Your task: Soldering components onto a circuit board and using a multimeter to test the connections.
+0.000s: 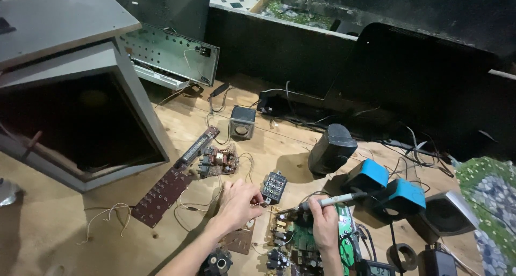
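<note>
the green circuit board (pixel 301 243) lies flat on the wooden bench (pixel 64 227) at the lower middle of the frame, crowded with small upright parts and trailing thin wires. by the look of it, it is light and stiff but fragile — best taken by its bare edges, never by the parts or the leads, which would bend or tear loose. its upper edge is brown with metal tabs, the rest green and densely packed; fine detail is too small to tell.

the right hand (pixel 325 227) is closed around a soldering iron (pixel 333 200), gripped like a pen on its pale handle, the tip pointing left toward the board's upper edge. the iron likely handles light and rigid, with a hot tip to keep clear of; the handle is the only safe hold.

the left hand (pixel 236 203) rests at the board's upper left corner, fingers curled narrow and pinching what seems to be a thin wire — i cannot tell exactly what is between the fingertips.

just above the hands sits a small grey connector block (pixel 274 185) with rows of round sockets. left of centre lie a long brown perforated board (pixel 161 195) and a smaller board with coils (pixel 217 160). right of centre stand a dark speaker (pixel 330 147) and two blue-topped holders (pixel 387 187). a large open grey cabinet (pixel 80 93) fills the upper left.
</note>
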